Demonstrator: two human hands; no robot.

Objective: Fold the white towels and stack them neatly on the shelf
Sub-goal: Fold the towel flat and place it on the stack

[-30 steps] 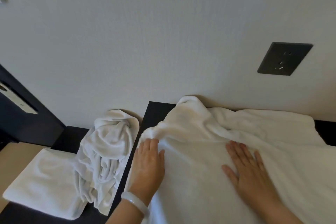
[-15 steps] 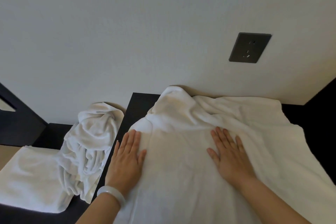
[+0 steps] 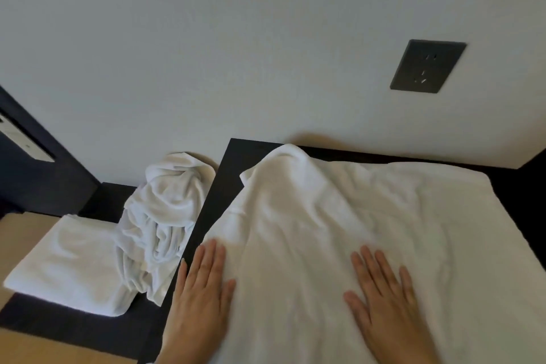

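A large white towel [image 3: 339,216] lies spread and wrinkled over a dark shelf top [image 3: 233,162], its far left corner humped up against the wall. My left hand [image 3: 201,295] rests flat on the towel's left edge, fingers together. My right hand [image 3: 384,295] presses flat on the towel's middle, fingers slightly spread. To the left, on a lower dark surface [image 3: 74,325], a crumpled white towel [image 3: 165,216] leans against the shelf side, partly over a folded white towel [image 3: 71,263].
A white wall rises right behind the shelf, with a dark socket plate [image 3: 427,66] on it. A dark panel [image 3: 38,174] stands at the far left. Tan wood [image 3: 20,230] shows beside and below the folded towel.
Both hands have slid toward me along the towel, flattening it. The view has shifted, so the socket and towels sit differently in frame.
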